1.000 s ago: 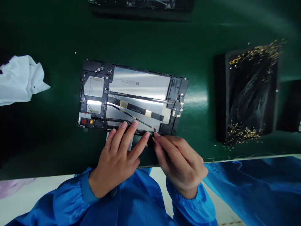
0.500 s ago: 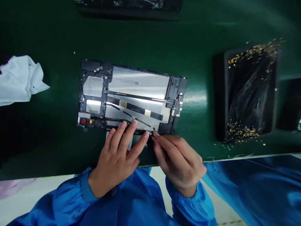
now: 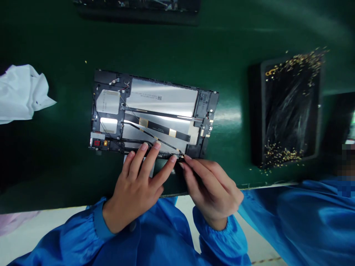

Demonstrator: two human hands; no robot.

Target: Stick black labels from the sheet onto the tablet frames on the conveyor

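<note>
An opened tablet-like device [image 3: 166,96] lies slightly tilted on the green table, its silver battery, black flat cables and thin wires exposed. My left hand [image 3: 137,184] rests with spread fingers on the device's near edge, its index fingertip close to the right-hand fingers. My right hand [image 3: 213,184] is closed in a pinch at the same near edge, right of the left index finger. What its fingertips grip, if anything, is too small to make out. A pale piece [image 3: 128,159] shows partly under my left fingers.
On the right stands a black tray [image 3: 291,111] strewn with small gold-coloured pieces. White crumpled cloth [image 3: 24,92] lies at the far left. Another dark device or case [image 3: 138,13] is at the back of the green table [image 3: 166,44]. A person's blue sleeve [image 3: 313,214] shows at lower right.
The view has shifted slightly, moving the tray and back case left in the picture. My right fingertips have parted a little from my left index finger. My left hand keeps its place on the device.
</note>
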